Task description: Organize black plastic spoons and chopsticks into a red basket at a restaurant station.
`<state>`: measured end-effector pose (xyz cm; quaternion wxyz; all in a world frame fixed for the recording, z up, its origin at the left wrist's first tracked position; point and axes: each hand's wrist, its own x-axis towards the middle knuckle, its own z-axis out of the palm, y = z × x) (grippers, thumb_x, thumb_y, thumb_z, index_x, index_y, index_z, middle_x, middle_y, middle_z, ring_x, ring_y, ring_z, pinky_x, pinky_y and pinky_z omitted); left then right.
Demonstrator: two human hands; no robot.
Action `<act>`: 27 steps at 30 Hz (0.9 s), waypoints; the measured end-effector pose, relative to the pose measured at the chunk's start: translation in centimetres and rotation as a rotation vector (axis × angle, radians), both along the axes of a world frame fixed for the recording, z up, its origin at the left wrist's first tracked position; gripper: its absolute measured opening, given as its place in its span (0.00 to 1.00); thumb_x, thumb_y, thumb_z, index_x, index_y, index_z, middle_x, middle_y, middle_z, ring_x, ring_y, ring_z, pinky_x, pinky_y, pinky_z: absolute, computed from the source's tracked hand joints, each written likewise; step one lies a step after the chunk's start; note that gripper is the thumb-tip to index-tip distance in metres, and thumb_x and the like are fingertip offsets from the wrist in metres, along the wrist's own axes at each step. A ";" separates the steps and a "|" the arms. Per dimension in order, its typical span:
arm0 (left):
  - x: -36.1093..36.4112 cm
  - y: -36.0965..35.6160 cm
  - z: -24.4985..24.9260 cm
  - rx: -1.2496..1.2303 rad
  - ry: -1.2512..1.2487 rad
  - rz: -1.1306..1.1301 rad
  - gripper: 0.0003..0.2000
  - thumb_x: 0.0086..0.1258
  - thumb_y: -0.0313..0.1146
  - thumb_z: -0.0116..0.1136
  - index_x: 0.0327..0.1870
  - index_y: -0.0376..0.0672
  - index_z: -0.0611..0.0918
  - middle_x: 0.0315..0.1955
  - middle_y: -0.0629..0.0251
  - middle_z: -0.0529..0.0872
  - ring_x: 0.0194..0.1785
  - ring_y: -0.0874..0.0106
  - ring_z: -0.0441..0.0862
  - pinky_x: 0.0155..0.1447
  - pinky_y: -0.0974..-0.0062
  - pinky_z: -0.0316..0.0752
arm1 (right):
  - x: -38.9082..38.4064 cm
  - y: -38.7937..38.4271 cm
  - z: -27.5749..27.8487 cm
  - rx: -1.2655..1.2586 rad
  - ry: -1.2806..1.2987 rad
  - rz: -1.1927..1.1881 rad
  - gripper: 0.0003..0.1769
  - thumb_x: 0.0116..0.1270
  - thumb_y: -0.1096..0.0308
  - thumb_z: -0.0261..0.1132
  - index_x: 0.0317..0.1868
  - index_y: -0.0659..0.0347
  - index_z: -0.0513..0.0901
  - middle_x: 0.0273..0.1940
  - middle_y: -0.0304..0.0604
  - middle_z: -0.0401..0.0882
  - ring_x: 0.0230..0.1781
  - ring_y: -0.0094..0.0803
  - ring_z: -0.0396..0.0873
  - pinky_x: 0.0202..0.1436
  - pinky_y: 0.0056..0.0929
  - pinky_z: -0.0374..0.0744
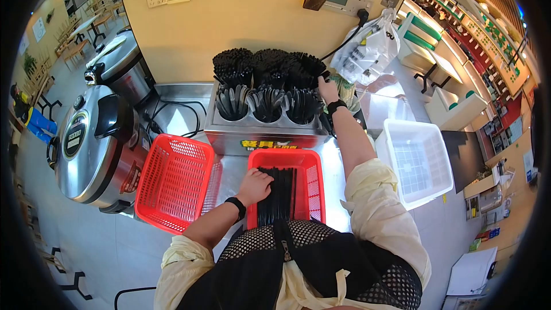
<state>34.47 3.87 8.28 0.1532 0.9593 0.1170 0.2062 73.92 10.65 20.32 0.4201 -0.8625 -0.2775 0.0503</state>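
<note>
A red plastic basket [314,167] stands right in front of me, with long black chopsticks [279,198] lying lengthwise in it. My left hand [256,186] rests at their left side, fingers curled over them. Behind the basket is a steel cutlery holder [218,132]. Its back row is packed with upright black chopsticks [270,64], and its front cups hold spoons [232,100]. My right hand [329,90] reaches to the back right cup, its fingers closed against the chopsticks there; the fingertips are partly hidden.
An empty red basket [172,181] sits at the left, beside a large pressure cooker [94,143] with a second cooker [117,69] behind it. A white crate [416,161] is at the right. A plastic bag [367,49] hangs by the wall; a black cable [178,103] lies behind the left basket.
</note>
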 end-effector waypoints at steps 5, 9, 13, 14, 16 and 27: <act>0.0 0.0 -0.2 -0.001 0.006 0.002 0.09 0.56 0.34 0.55 0.36 0.45 0.83 0.31 0.67 0.84 0.40 0.69 0.80 0.56 0.69 0.65 | 0.1 -0.4 -1.9 0.289 0.004 0.010 0.29 0.63 0.49 0.55 0.43 0.74 0.79 0.42 0.70 0.78 0.50 0.63 0.74 0.53 0.48 0.72; 0.2 0.1 -0.3 0.012 -0.016 0.006 0.08 0.55 0.33 0.55 0.35 0.45 0.83 0.31 0.66 0.84 0.40 0.68 0.81 0.56 0.68 0.65 | -0.4 -1.9 -0.7 0.269 -0.045 -0.053 0.23 0.63 0.55 0.58 0.40 0.73 0.79 0.37 0.66 0.79 0.44 0.59 0.77 0.47 0.45 0.74; 0.1 0.1 -0.5 0.024 -0.019 0.020 0.08 0.55 0.33 0.55 0.34 0.45 0.83 0.30 0.66 0.84 0.38 0.68 0.81 0.55 0.68 0.66 | -0.7 -3.1 -0.5 0.529 0.013 0.055 0.13 0.63 0.63 0.60 0.36 0.68 0.78 0.29 0.55 0.80 0.32 0.47 0.79 0.38 0.36 0.75; 0.0 0.1 -0.5 0.021 -0.018 0.015 0.08 0.55 0.33 0.55 0.34 0.45 0.83 0.30 0.66 0.84 0.38 0.68 0.81 0.55 0.68 0.66 | -0.7 -3.5 -1.2 0.601 -0.016 0.083 0.10 0.64 0.66 0.60 0.34 0.66 0.77 0.26 0.51 0.78 0.28 0.40 0.78 0.36 0.33 0.74; 0.0 0.1 -0.6 0.026 0.002 0.025 0.08 0.55 0.33 0.55 0.34 0.46 0.83 0.29 0.65 0.84 0.38 0.68 0.81 0.55 0.68 0.66 | -1.5 -4.6 -0.2 0.576 -0.035 0.065 0.10 0.64 0.66 0.59 0.35 0.66 0.77 0.26 0.50 0.78 0.29 0.40 0.78 0.36 0.33 0.74; -0.1 -0.4 -1.3 0.050 0.114 0.029 0.09 0.55 0.34 0.56 0.36 0.46 0.84 0.32 0.64 0.85 0.41 0.67 0.81 0.58 0.67 0.65 | -4.6 -9.4 -3.7 0.623 -0.001 -0.230 0.18 0.63 0.61 0.58 0.31 0.72 0.80 0.24 0.54 0.80 0.25 0.45 0.78 0.33 0.37 0.74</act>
